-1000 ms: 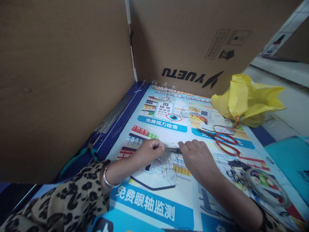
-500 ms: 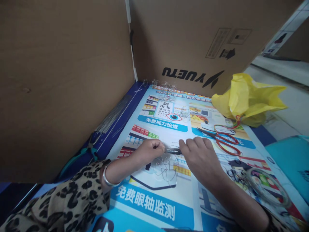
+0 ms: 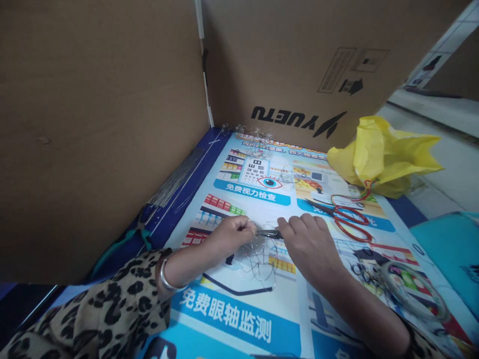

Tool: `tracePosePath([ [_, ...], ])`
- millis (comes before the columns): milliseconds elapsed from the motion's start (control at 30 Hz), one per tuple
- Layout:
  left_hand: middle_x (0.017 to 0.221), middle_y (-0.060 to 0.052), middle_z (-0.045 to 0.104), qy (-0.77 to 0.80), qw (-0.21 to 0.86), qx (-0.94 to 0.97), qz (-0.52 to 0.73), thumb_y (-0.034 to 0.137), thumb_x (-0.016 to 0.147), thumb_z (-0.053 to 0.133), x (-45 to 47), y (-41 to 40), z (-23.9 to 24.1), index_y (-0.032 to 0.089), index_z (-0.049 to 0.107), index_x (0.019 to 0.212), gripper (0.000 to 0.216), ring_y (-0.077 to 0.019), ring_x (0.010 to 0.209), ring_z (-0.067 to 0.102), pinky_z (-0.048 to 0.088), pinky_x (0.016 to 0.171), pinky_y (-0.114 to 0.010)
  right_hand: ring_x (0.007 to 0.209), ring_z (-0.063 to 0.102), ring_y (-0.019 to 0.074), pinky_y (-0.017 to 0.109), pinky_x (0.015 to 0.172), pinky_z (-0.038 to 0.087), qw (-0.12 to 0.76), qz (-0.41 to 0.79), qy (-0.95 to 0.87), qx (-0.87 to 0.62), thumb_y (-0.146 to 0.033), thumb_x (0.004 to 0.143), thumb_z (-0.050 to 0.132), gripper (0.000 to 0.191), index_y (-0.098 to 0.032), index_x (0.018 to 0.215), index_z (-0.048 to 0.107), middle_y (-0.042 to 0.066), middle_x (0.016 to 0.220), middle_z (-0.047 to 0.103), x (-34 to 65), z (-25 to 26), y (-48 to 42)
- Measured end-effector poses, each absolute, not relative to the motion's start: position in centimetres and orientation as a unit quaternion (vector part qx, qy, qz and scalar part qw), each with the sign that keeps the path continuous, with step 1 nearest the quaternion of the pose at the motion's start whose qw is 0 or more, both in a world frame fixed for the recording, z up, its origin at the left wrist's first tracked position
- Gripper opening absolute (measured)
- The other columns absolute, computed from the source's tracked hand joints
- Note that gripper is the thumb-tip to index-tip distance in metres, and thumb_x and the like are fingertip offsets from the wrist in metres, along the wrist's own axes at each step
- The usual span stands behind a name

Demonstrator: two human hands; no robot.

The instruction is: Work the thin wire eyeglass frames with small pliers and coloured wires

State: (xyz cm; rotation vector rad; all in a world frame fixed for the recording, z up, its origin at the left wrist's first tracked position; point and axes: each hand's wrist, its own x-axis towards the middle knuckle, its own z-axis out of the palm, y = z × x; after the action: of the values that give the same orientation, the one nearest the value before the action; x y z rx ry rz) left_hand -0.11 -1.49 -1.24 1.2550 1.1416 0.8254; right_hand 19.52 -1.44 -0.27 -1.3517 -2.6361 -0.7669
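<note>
My left hand (image 3: 237, 233), with a silver bangle at the wrist, pinches thin looped wire (image 3: 260, 262) that hangs in a loose tangle below the fingers. My right hand (image 3: 309, 244) is wrapped round the handles of dark-jawed pliers (image 3: 268, 233). The tips of the pliers point left and meet the wire right at my left fingertips. Most of the handles are hidden in my palm. Red-handled scissors (image 3: 350, 222) lie just beyond my right hand.
Cardboard walls (image 3: 299, 60) stand at the left and back. A yellow bag (image 3: 377, 154) sits at the right, above a wire coil (image 3: 415, 294). Teal-handled pliers (image 3: 123, 244) and straight wires (image 3: 174, 184) lie along the left. Several wire pieces (image 3: 258, 142) lie at the back.
Both hands stay almost in place, with the pliers still at the wire. The hanging wire loops have shifted slightly, and the view has moved a little.
</note>
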Motion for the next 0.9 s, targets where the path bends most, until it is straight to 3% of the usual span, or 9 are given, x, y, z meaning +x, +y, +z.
tracePosePath([
  [233,0.056,0.005,0.040,0.495,0.604,0.525,0.338,0.033,0.069,0.055,-0.1,-1.5,-1.2,0.016,0.048,0.062,0.020,-0.0072,0.051,0.034,0.026,0.050,-0.021,0.079,0.044,0.0236,0.036,0.070,0.024,0.027,-0.254,-0.867,-0.427,-0.015,0.082,0.053,0.025,-0.016,0.105,0.062,0.008,0.082,0.061,19.6,0.7,-1.5],
  [633,0.055,0.006,0.039,0.488,0.618,0.515,0.337,0.032,0.068,0.056,-0.2,-1.5,-1.1,0.016,0.049,0.062,0.019,-0.0066,0.049,0.033,0.026,0.049,-0.021,0.073,0.043,0.0221,0.036,0.065,0.022,0.032,-0.281,-0.856,-0.433,-0.015,0.081,0.053,0.021,-0.015,0.099,0.064,0.008,0.074,0.059,19.4,0.4,-1.7],
  [900,0.056,0.005,0.041,0.491,0.603,0.529,0.341,0.023,0.067,0.051,-0.1,-1.6,-1.0,0.015,0.048,0.060,0.011,-0.0065,0.051,0.034,0.026,0.051,-0.022,0.074,0.044,0.0222,0.035,0.065,0.022,0.020,-0.260,-0.860,-0.439,-0.014,0.081,0.054,0.021,-0.014,0.100,0.063,0.007,0.075,0.060,19.6,0.2,-1.5],
])
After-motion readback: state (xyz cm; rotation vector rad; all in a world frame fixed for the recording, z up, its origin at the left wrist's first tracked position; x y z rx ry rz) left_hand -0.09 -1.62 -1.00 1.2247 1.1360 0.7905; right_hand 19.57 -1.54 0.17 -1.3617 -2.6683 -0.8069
